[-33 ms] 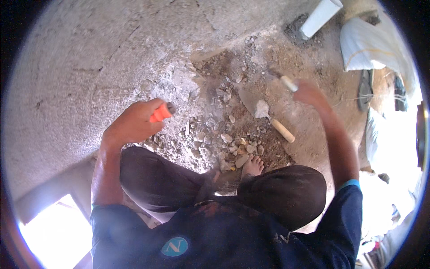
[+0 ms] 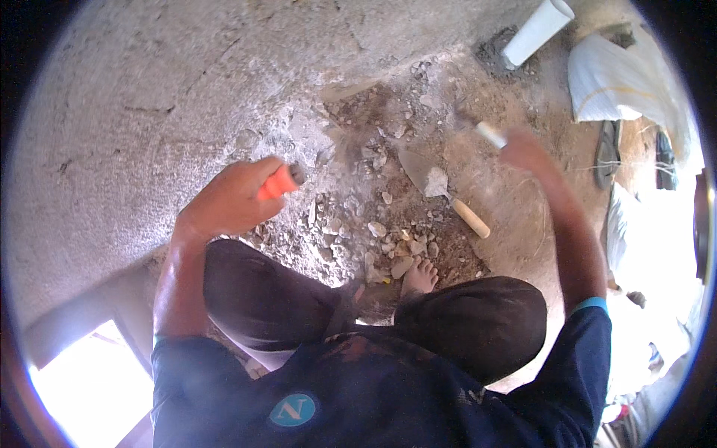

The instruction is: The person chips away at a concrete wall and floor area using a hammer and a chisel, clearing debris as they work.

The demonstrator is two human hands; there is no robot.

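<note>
My left hand [image 2: 230, 198] is closed round the orange grip of a chisel [image 2: 275, 183], whose grey butt end points up beside the wall; the blade is hidden. Out to the right, my right hand [image 2: 529, 154] grips a hammer [image 2: 491, 134] by its pale handle. The hammer's dark head is smeared by motion, raised over the dirt. Between the two hands a trowel [image 2: 470, 218] with a wooden handle lies on the ground, a lump of pale mortar on its blade. Broken stone chips [image 2: 377, 229] are scattered below my left hand and in front of my bare foot [image 2: 420, 276].
A rough plastered wall [image 2: 149, 112] rises along the left and far side, broken at its base. At the far right a white pipe [image 2: 539, 33] stands in the ground. Near it are a white sack [image 2: 609, 78] and a dark sandal [image 2: 606, 153].
My right hand and the hammer have shifted slightly to the right. My left hand with the chisel has moved a little to the right and up. The trowel lies still.
</note>
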